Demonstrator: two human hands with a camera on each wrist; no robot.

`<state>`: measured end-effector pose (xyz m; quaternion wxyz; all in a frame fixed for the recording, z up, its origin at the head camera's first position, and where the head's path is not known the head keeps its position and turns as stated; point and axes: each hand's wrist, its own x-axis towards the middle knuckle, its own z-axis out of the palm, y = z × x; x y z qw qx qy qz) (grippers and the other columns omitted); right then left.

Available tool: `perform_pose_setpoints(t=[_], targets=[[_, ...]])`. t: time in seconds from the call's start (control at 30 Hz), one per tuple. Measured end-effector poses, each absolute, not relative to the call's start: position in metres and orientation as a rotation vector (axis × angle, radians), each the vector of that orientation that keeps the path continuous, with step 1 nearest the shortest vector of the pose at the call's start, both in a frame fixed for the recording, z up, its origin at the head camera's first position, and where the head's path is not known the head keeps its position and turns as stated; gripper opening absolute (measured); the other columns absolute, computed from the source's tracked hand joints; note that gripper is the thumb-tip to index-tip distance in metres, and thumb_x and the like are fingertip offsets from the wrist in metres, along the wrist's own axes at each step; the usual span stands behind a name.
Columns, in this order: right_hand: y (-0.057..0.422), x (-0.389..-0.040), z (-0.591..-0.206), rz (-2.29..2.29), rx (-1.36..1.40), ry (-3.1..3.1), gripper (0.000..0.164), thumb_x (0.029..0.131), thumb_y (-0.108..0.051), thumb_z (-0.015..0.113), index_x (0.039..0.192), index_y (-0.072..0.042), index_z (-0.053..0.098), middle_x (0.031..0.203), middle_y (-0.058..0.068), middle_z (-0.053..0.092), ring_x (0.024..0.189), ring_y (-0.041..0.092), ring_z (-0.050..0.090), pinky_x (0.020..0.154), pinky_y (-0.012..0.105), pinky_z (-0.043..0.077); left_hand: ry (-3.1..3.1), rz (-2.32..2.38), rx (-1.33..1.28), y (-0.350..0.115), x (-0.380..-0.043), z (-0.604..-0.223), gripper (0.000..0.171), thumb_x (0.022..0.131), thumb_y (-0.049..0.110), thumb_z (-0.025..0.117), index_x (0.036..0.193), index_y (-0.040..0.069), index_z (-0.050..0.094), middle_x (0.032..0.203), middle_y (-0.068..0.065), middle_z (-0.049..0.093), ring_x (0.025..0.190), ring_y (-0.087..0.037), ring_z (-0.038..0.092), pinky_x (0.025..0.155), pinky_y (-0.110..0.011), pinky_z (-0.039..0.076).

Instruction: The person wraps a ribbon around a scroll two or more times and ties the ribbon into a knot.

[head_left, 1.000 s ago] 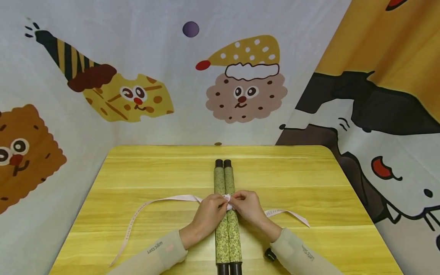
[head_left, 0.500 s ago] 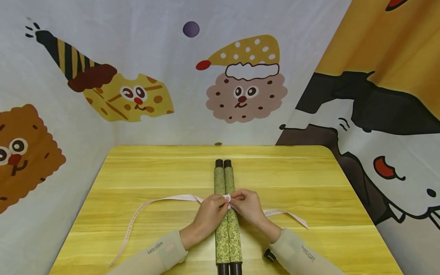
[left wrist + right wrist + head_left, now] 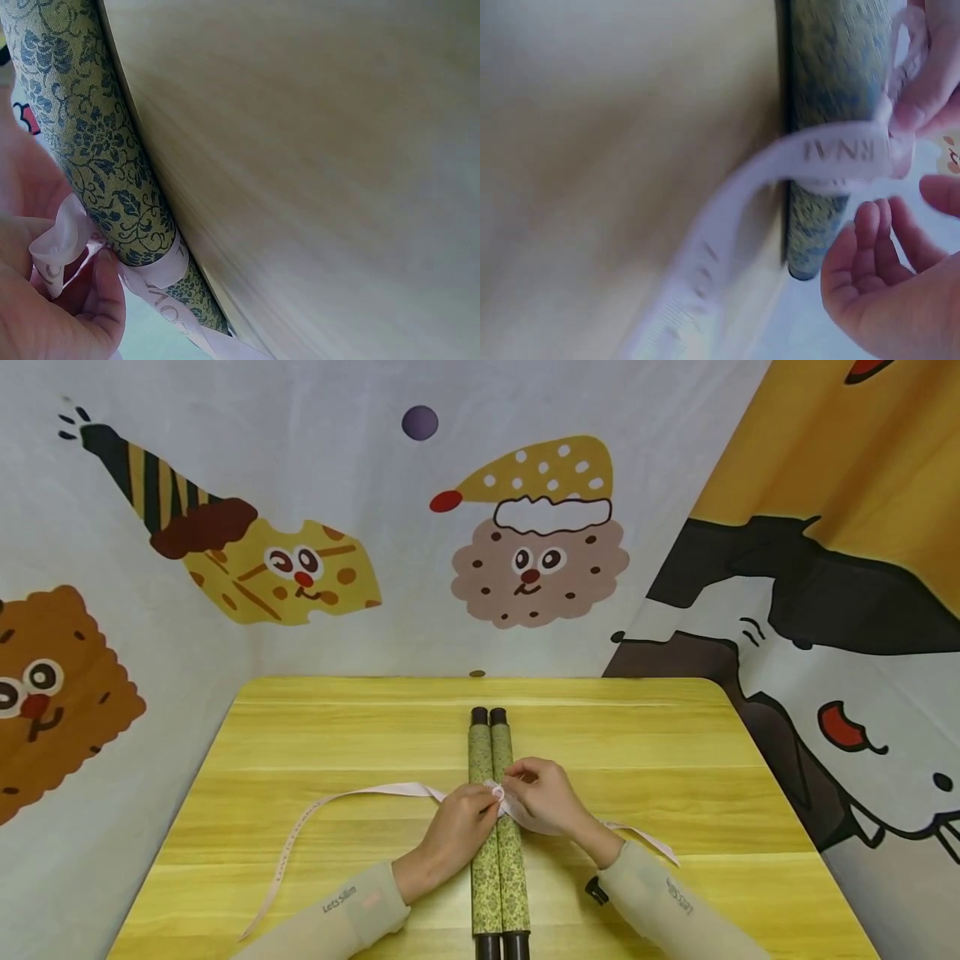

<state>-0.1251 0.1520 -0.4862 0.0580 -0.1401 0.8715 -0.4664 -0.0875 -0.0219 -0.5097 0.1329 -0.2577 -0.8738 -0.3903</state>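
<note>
Two scrolls [image 3: 486, 868] in green floral cloth with black end knobs lie side by side, lengthwise in front of me. A pale pink ribbon [image 3: 405, 790] with printed lettering wraps round their middle. My left hand [image 3: 453, 831] pinches a small ribbon loop [image 3: 60, 244] at the wrap, thumb against the fingertips. My right hand [image 3: 551, 802] hovers just right of the wrap. In the right wrist view its fingers [image 3: 866, 225] are loosely bent, with nothing between them, below the ribbon's lettered tail [image 3: 847, 154].
The wood-grain table [image 3: 337, 735] bears the scrolls. One ribbon tail curves toward its left front, while the other end [image 3: 648, 842] lies beyond my right wrist. A small black object [image 3: 596, 890] shows beside the right sleeve. Cartoon-printed cloth [image 3: 412, 543] hangs behind the table.
My right hand has let go of the ribbon at the wrap and moved up and slightly right. The left hand keeps its pinch, and a ribbon stretch now shows under the right hand.
</note>
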Motion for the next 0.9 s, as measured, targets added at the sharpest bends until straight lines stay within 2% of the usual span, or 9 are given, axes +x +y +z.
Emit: perform_pose_setpoints(t=[0.2, 0.37, 0.6, 0.8, 0.9], targets=[[0.143, -0.146, -0.490, -1.113, -0.644, 2.619, 0.021, 0.089, -0.027, 0.064, 0.099, -0.010, 0.070, 0.085, -0.004, 0.066, 0.074, 0.007, 0.058, 0.065, 0.028, 0.052, -2.531, -1.098, -0.764, -0.022, -0.088, -0.513, 0.009, 0.085, 0.005, 0.064, 0.085, 0.004, 0.073, 0.088, -0.005, 0.070, 0.087, -0.010, 0.060, 0.075, -0.026, 0.054], [0.138, -0.155, -0.484, -0.982, -0.663, 2.581, 0.017, 0.088, -0.023, 0.064, 0.095, -0.010, 0.072, 0.083, -0.002, 0.069, 0.071, 0.006, 0.059, 0.062, 0.027, 0.053, -2.502, -1.099, -0.779, -0.022, -0.088, -0.514, 0.008, 0.084, 0.004, 0.065, 0.083, 0.005, 0.073, 0.084, -0.003, 0.070, 0.084, -0.009, 0.059, 0.073, -0.025, 0.054], [0.141, -0.159, -0.478, -1.003, -0.684, 2.505, 0.010, 0.089, -0.016, 0.064, 0.088, -0.012, 0.073, 0.079, -0.003, 0.069, 0.068, 0.006, 0.060, 0.060, 0.025, 0.053, -2.547, -1.096, -0.779, -0.023, -0.086, -0.512, 0.009, 0.085, 0.008, 0.066, 0.090, 0.006, 0.073, 0.092, -0.004, 0.069, 0.088, -0.009, 0.058, 0.078, -0.024, 0.052], [0.145, -0.159, -0.473, -1.087, -0.631, 2.474, 0.009, 0.090, -0.012, 0.061, 0.091, -0.012, 0.071, 0.080, -0.003, 0.066, 0.068, 0.010, 0.059, 0.057, 0.027, 0.052, -2.728, -1.166, -0.605, -0.030, -0.076, -0.508, 0.022, 0.086, 0.020, 0.067, 0.102, 0.005, 0.068, 0.089, -0.002, 0.058, 0.070, -0.008, 0.052, 0.060, -0.023, 0.050], [0.147, -0.158, -0.472, -1.114, -0.622, 2.483, 0.009, 0.090, -0.011, 0.062, 0.093, -0.010, 0.071, 0.080, -0.001, 0.066, 0.068, 0.012, 0.058, 0.058, 0.028, 0.051, -2.811, -1.203, -0.507, -0.033, -0.072, -0.505, 0.025, 0.088, 0.027, 0.064, 0.101, 0.005, 0.067, 0.088, -0.002, 0.058, 0.068, -0.009, 0.052, 0.057, -0.025, 0.049]])
